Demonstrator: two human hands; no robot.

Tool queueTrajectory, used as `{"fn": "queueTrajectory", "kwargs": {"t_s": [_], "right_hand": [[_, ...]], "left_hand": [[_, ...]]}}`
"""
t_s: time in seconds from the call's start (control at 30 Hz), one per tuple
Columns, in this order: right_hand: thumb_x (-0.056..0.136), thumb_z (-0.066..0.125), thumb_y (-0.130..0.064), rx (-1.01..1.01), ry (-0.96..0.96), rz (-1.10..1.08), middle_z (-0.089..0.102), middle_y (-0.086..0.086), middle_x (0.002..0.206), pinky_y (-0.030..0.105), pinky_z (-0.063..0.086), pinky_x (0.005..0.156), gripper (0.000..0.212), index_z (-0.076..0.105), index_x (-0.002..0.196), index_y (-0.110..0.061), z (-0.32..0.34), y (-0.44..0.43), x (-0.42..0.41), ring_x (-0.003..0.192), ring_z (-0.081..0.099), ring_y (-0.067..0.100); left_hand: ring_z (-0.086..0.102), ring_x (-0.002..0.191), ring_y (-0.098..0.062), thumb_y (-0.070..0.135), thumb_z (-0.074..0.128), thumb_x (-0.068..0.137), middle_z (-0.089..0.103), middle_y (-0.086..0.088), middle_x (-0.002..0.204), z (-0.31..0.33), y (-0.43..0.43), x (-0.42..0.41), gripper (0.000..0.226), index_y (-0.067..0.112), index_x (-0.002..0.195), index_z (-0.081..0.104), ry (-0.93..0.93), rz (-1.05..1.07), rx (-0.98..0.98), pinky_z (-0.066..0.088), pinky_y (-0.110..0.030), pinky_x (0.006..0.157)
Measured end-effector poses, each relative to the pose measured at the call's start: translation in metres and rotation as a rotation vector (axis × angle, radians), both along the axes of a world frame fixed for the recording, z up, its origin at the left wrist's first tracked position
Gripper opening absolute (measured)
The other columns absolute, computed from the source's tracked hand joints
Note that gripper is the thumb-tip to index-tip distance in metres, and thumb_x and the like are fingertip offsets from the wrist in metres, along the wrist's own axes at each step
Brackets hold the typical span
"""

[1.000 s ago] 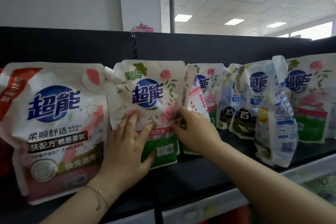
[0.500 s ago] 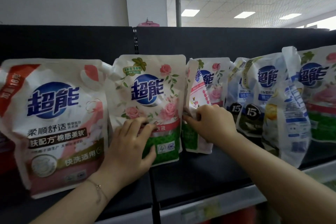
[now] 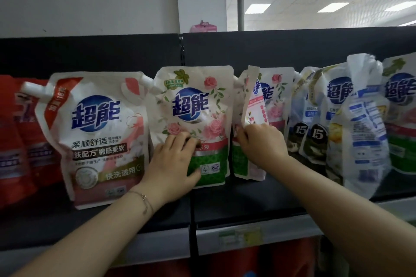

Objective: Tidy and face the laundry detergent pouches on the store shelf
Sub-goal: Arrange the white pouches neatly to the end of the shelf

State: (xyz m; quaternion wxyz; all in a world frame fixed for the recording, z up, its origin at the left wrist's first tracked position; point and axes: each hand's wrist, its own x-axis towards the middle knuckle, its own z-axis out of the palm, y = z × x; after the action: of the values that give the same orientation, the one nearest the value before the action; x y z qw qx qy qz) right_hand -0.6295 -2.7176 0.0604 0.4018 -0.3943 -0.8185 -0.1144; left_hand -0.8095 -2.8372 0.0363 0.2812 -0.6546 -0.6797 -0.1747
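A row of detergent pouches stands on the black shelf point(image 3: 236, 200). My left hand point(image 3: 173, 164) lies flat on the front of the rose pouch point(image 3: 193, 105), which faces forward and upright. My right hand point(image 3: 262, 146) pinches the edge of a second rose pouch point(image 3: 248, 105) that is turned sideways, edge toward me. Behind it stands another rose pouch point(image 3: 276, 96), facing forward. A large pink cotton pouch point(image 3: 96, 132) stands to the left, touching my left wrist side.
Red pouches point(image 3: 18, 141) stand at the far left. Right of my right hand are two pouches marked 15 point(image 3: 315, 119), a pouch twisted back-side out point(image 3: 364, 132) near the shelf's front edge, and another rose pouch point(image 3: 403, 114). A price strip point(image 3: 240, 236) runs below.
My right hand moved right, off the front rose pouch, and took hold of the sideways pouch's edge. The view shifted right to left, so the red pouches came into sight. My left hand stayed put.
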Motion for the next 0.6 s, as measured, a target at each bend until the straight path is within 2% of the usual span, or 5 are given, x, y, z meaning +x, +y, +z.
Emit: {"fn": "queueTrajectory", "kwargs": {"t_s": [0.1, 0.23, 0.4, 0.47, 0.6], "right_hand": [[0.098, 0.044, -0.023, -0.046, 0.146, 0.094, 0.04, -0.002, 0.051, 0.025, 0.029, 0.046, 0.047, 0.036, 0.052, -0.017, -0.001, -0.002, 0.012, 0.045, 0.038, 0.013], [0.095, 0.049, -0.016, -0.081, 0.259, 0.162, 0.034, -0.003, 0.047, 0.025, 0.023, 0.046, 0.049, 0.031, 0.049, -0.017, -0.003, -0.01, 0.029, 0.043, 0.032, 0.01], [0.095, 0.048, -0.017, -0.114, 0.206, 0.246, 0.042, -0.003, 0.052, 0.028, 0.031, 0.053, 0.046, 0.038, 0.05, -0.016, -0.001, -0.039, 0.02, 0.05, 0.04, 0.015], [0.096, 0.047, -0.017, -0.089, 0.153, 0.321, 0.044, 0.002, 0.057, 0.031, 0.031, 0.056, 0.041, 0.042, 0.055, -0.011, -0.002, -0.05, 0.007, 0.055, 0.041, 0.021], [0.1, 0.043, -0.024, -0.107, 0.049, 0.569, 0.043, 0.003, 0.054, 0.035, 0.034, 0.054, 0.043, 0.041, 0.059, -0.012, 0.0, -0.058, 0.002, 0.053, 0.042, 0.02]], "left_hand": [[0.018, 0.133, -0.02, 0.053, 0.054, 0.083, 0.018, 0.001, 0.142, 0.002, -0.001, 0.011, 0.071, 0.023, 0.14, 0.024, -0.011, 0.074, -0.049, 0.029, -0.042, 0.11], [0.023, 0.125, -0.018, 0.06, 0.059, 0.077, 0.025, 0.002, 0.132, -0.002, 0.001, 0.028, 0.072, 0.022, 0.132, 0.029, -0.089, 0.025, -0.029, 0.031, -0.039, 0.108], [0.046, 0.108, 0.003, 0.042, 0.084, 0.064, 0.045, 0.016, 0.119, -0.004, 0.002, 0.069, 0.079, 0.026, 0.128, 0.04, -0.641, -0.386, -0.236, 0.04, -0.008, 0.09], [0.051, 0.111, 0.002, 0.036, 0.088, 0.06, 0.052, 0.015, 0.12, -0.013, 0.012, 0.076, 0.085, 0.023, 0.129, 0.039, -0.758, -0.413, -0.232, 0.043, -0.01, 0.087], [0.058, 0.1, -0.008, 0.013, 0.069, 0.082, 0.059, 0.005, 0.106, -0.019, 0.025, 0.076, 0.044, 0.004, 0.12, 0.05, -0.678, -0.264, -0.043, 0.041, -0.008, 0.077]]}}
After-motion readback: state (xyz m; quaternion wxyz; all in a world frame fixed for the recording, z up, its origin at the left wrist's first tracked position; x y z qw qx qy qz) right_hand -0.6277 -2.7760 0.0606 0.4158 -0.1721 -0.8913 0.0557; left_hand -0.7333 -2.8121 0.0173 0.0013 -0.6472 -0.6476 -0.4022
